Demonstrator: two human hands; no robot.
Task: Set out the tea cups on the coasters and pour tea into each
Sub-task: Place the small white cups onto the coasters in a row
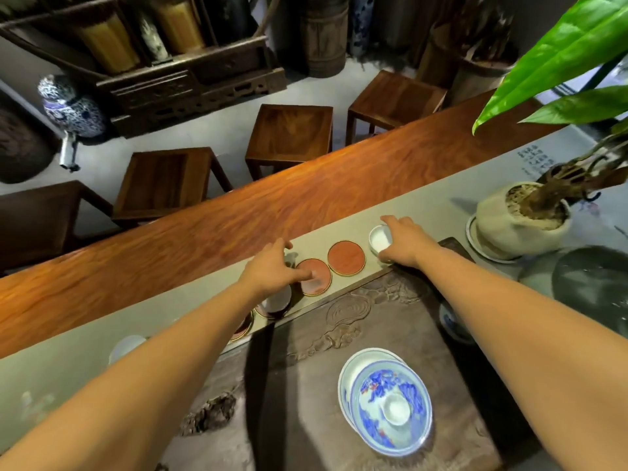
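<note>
A long wooden table (pixel 238 215) bears a dark carved tea tray (pixel 390 317). Far of the tray lie round red coasters (pixel 346 258) in a row. The right hand (pixel 404 241) curls its fingers round a small white cup (pixel 380 240) at the row's right end. The left hand (pixel 272 266) has loose, spread fingers just above another cup (pixel 277 300).

Two bare forearms, no sleeves in view; left hand (pixel 268 266), right hand (pixel 406 241), no rings seen

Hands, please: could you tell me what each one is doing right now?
Left hand: over a cup; grip cannot be told.
Right hand: grips a white cup.
</note>
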